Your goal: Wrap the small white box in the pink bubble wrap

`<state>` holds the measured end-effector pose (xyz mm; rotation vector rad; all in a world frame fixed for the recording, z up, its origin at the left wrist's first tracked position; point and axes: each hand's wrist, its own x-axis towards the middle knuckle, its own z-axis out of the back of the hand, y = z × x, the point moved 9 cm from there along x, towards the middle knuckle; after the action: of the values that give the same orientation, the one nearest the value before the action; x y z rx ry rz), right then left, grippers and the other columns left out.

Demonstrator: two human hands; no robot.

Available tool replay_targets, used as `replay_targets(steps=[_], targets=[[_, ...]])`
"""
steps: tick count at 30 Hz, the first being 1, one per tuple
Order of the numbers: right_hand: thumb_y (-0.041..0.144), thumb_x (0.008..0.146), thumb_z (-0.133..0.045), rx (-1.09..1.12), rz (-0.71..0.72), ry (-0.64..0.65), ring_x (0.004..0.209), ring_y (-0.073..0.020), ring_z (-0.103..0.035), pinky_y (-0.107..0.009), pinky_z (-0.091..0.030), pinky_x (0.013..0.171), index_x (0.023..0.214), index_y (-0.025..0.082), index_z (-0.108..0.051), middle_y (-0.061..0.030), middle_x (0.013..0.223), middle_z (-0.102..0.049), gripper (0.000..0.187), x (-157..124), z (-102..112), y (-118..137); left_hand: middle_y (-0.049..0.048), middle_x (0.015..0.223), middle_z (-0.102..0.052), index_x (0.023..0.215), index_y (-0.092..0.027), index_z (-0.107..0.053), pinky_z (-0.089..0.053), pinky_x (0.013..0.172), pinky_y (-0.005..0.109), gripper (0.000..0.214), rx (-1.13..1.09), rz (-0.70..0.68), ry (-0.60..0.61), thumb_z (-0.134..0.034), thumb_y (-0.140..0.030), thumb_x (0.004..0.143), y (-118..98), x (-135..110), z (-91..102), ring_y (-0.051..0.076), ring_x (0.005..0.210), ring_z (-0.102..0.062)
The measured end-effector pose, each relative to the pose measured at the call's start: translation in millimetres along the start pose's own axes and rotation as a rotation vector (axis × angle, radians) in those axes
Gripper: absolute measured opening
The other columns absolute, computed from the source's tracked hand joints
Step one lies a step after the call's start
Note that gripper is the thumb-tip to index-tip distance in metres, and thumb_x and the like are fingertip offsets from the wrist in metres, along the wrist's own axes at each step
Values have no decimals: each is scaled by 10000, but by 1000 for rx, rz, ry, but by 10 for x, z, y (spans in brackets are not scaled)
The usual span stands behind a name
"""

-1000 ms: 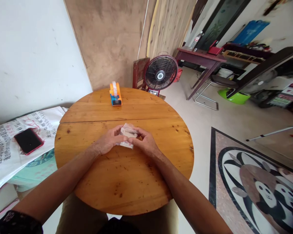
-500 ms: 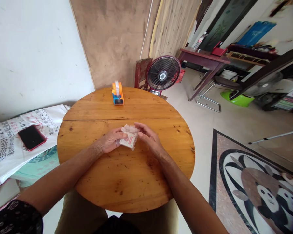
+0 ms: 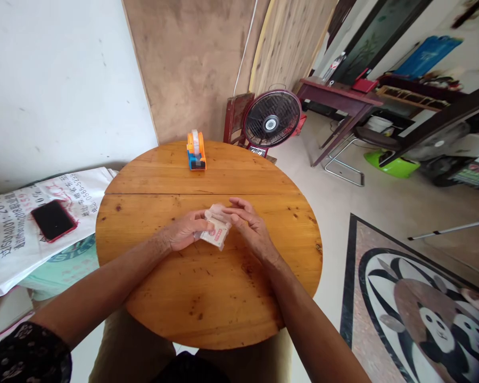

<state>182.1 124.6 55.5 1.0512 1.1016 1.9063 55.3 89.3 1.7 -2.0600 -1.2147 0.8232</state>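
Small packet (image 3: pixel 215 235) in clear film (image 3: pixel 220 211), held between the hands over the table (image 3: pixel 207 298).
The left hand (image 3: pixel 186 231) grips it, thumb across its face; the right hand (image 3: pixel 253 233) curves loosely at the film's edge, whether pinching I cannot tell. Best to keep that thumb steady without crushing the packet, and work the thin film gently.

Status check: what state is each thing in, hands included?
Packet: in clear wrap, held tilted.
Left hand: gripping packet, thumb on its face.
Right hand: fingers bent at packet's edge; pinching wrap or not, unclear.
Tape dispenser: upright, roll loaded.
Phone: face up, screen dark.
Fan: standing; running or not, unclear.
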Motion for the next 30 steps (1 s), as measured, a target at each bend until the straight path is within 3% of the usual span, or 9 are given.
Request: replay_targets(steps=[6,13,23,30], targets=[[539,913,-603,50,50,-36,1326,-254,-491,-456,-365,1158,983,310,-791,-37,1429,-523,305,-27,77,25,53,855,-725,959,-111,-729,-479,701,257,438,0,-1,29,-862,-176,547,10,4,-19,148,736,-637],[607,910,-564,-19,-20,100,1444,-282,-374,-489,-299,1199,1169,317,-744,-48,1561,-412,429,-17,-63,-27,49,843,-711,943,-122,-708,-481,696,267,412,47,12,61,-860,-190,566,27,-10,-67,155,738,-638],[640,901,-549,-37,-48,189,1485,-281,-310,-523,-260,1212,1103,352,-766,19,1588,-385,414,-22,-164,-49,36,859,-688,1017,-155,-699,-451,708,274,434,88,-9,100,-818,-170,600,40,-6,-103,156,745,-620],[670,891,-541,71,-61,259,1501,-275,-285,-495,-278,1209,1047,311,-781,-20,1495,-513,459,-23,-256,-45,26,860,-672,1009,-150,-689,-442,675,256,459,85,6,83,-836,-167,574,55,-21,-118,148,741,-614]])
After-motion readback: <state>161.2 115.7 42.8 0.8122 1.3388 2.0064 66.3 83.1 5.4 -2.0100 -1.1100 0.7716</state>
